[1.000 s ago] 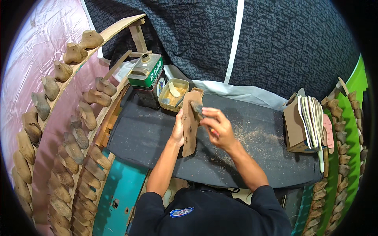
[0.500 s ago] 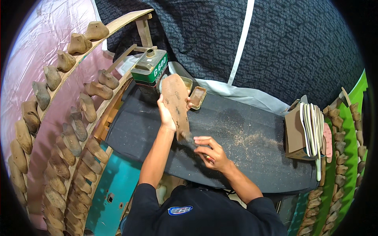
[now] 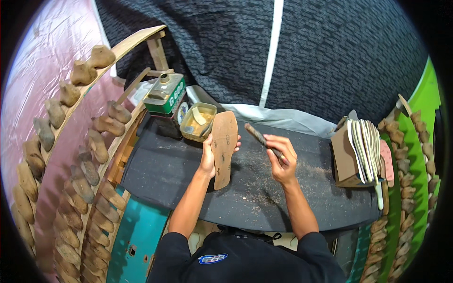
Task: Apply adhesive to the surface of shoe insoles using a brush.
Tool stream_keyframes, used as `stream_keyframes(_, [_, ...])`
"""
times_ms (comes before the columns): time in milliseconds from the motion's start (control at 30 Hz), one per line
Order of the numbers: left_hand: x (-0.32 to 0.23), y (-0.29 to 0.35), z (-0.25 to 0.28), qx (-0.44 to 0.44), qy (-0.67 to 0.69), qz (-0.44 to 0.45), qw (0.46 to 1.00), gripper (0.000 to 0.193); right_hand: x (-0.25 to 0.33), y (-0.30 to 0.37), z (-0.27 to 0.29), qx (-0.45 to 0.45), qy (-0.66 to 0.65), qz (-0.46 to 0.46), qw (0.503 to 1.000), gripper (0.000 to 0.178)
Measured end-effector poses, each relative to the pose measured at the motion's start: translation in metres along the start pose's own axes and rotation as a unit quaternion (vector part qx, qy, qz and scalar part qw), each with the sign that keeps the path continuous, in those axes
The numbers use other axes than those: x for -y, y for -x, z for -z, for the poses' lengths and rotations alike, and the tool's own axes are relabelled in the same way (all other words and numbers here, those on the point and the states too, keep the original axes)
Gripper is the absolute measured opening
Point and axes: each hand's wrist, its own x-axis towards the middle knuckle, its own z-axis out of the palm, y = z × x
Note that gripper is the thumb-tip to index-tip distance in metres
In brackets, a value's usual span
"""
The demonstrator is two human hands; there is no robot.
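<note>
The brown sole, its dark marks too small to read, hides part of the left hand.

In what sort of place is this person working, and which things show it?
Most likely a shoemaking workshop. Rows of wooden shoe lasts stand on both sides, the left hand holds a brown sole-shaped piece, and light crumbs are scattered over the dark work surface.
</note>
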Motion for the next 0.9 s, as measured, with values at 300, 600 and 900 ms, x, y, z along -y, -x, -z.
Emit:
stream_keyframes(300, [0.032, 0.005, -0.051, 0.001, -0.010, 0.036, 0.999, 0.072, 0.002, -0.013, 0.038, 0.029, 0.041, 0.054, 0.997, 0.021])
stream_keyframes(600, [0.059, 0.005, -0.085, -0.011, -0.032, 0.026, 0.999, 0.072, 0.012, 0.020, 0.070, 0.017, 0.032, 0.041, 0.998, 0.018])
stream_keyframes(900, [0.082, 0.008, -0.121, -0.005, 0.037, 0.007, 0.999, 0.071, 0.017, 0.059, 0.111, 0.022, 0.004, 0.024, 0.999, 0.018])
